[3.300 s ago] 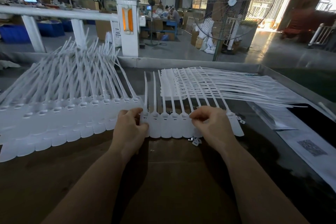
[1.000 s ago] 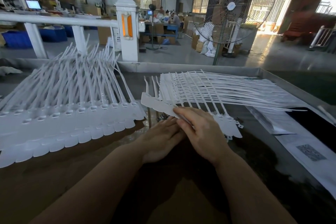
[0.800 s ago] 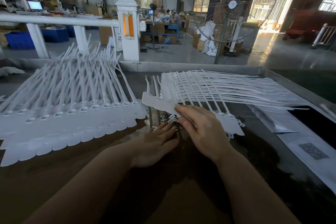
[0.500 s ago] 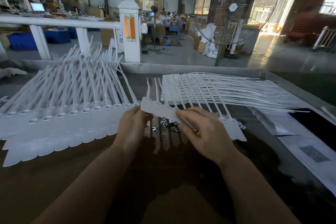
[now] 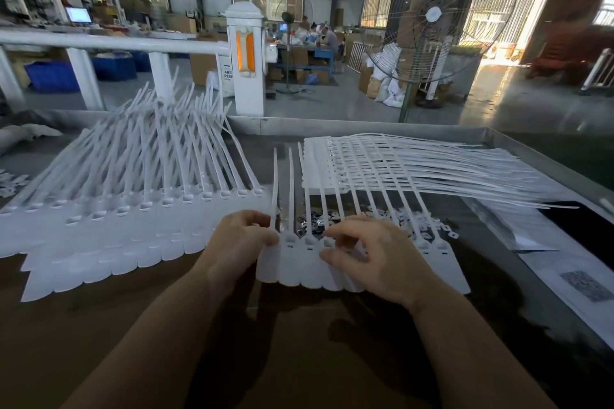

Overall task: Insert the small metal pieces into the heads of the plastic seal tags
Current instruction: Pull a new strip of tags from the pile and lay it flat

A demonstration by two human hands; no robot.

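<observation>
A strip of joined white plastic seal tags (image 5: 299, 271) lies flat on the brown table top, tails pointing away from me. My left hand (image 5: 237, 244) pinches the strip's left end at the first tag's head. My right hand (image 5: 375, 259) rests over the strip's middle, its thumb and forefinger curled round the head of one tag. Whether a metal piece sits between those fingertips is hidden. Small metal pieces (image 5: 317, 221) lie scattered just behind the strip, and more metal pieces (image 5: 418, 221) lie to the right.
A big overlapping pile of tag strips (image 5: 116, 229) covers the table's left side. Another stack of strips (image 5: 415, 169) lies at the back right. Papers (image 5: 564, 262) lie along the right. A metal rim (image 5: 349, 126) bounds the table; a standing fan (image 5: 432, 20) is beyond.
The strip, held lifted and tilted by my right hand, now lies flat. My left hand came from the metal pieces under it to the strip's left end.
</observation>
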